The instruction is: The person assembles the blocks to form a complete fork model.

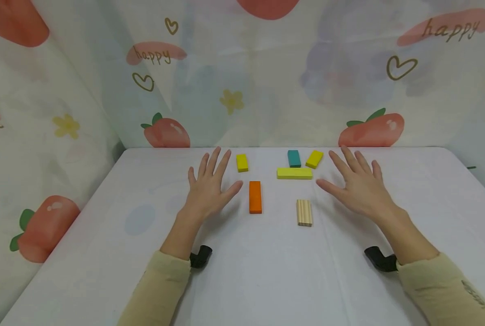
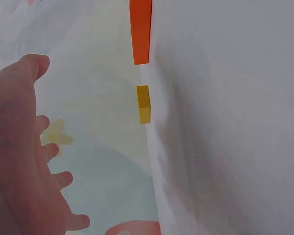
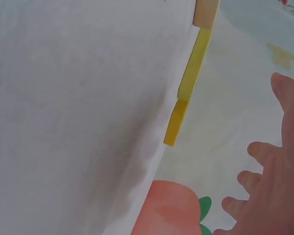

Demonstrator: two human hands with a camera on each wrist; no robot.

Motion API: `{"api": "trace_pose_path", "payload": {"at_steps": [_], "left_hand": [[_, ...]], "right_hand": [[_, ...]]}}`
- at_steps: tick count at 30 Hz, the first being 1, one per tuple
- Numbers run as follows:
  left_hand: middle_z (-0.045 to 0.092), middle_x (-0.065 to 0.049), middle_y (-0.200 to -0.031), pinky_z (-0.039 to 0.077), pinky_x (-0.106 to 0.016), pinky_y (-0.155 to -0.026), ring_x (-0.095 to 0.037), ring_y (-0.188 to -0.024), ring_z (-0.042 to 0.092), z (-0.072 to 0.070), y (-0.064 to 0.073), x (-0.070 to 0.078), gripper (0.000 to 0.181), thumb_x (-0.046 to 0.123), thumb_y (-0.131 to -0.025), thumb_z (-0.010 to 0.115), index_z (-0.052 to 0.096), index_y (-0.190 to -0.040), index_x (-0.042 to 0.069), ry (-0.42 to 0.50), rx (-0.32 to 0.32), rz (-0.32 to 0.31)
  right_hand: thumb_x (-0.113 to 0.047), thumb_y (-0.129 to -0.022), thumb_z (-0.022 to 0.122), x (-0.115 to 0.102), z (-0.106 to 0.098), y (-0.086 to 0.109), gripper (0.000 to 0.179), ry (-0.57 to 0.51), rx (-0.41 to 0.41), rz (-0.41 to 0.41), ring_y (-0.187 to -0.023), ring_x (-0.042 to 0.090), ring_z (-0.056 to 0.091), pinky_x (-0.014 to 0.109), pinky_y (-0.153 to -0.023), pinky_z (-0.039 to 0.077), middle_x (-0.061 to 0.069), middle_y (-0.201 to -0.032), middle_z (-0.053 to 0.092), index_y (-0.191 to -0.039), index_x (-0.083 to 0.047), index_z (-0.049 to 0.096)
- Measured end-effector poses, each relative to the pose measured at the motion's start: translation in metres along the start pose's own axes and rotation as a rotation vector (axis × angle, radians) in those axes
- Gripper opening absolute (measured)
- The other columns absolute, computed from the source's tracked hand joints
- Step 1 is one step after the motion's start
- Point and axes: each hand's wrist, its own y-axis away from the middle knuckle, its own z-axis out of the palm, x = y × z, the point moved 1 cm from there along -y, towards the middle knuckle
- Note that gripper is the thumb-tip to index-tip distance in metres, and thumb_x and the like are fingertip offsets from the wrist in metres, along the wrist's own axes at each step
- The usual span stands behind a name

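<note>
My left hand (image 1: 207, 192), fingers spread and holding nothing, hovers left of an orange block (image 1: 255, 197) and a small yellow block (image 1: 242, 163). Likewise spread, my right hand (image 1: 360, 188) is over the table to the right of the other pieces. Nearest to it lie a long yellow-green block (image 1: 294, 173) and a short yellow block (image 1: 314, 159) set at a slant. A teal block (image 1: 294, 158) stands behind the long one. Closer to me is a ridged, pale wood-coloured piece (image 1: 304, 213). Both wrist views show the hands apart from the blocks.
A white cloth covers the table (image 1: 267, 280). Behind and to the left hangs a printed curtain (image 1: 259, 90) with fruit, flowers and hearts. A black curved piece (image 1: 201, 257) sticks out at the left cuff, and a similar black piece (image 1: 381, 260) at the right.
</note>
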Motion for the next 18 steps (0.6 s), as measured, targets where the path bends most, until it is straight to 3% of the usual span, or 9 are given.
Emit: {"api": "trace_pose_path", "payload": {"at_steps": [18], "left_hand": [[0.007, 0.000, -0.169, 0.010, -0.064, -0.118, -0.029, -0.153, 0.010, 0.006, -0.007, 0.007, 0.081, 0.056, -0.097, 0.052, 0.015, -0.164, 0.029, 0.104, 0.028, 0.043]], "right_hand": [[-0.053, -0.095, 0.062, -0.009, 0.005, -0.014, 0.088, -0.035, 0.004, 0.002, -0.147, 0.047, 0.014, 0.069, -0.115, 0.004, 0.024, -0.164, 0.015, -0.160, -0.006, 0.025]]}}
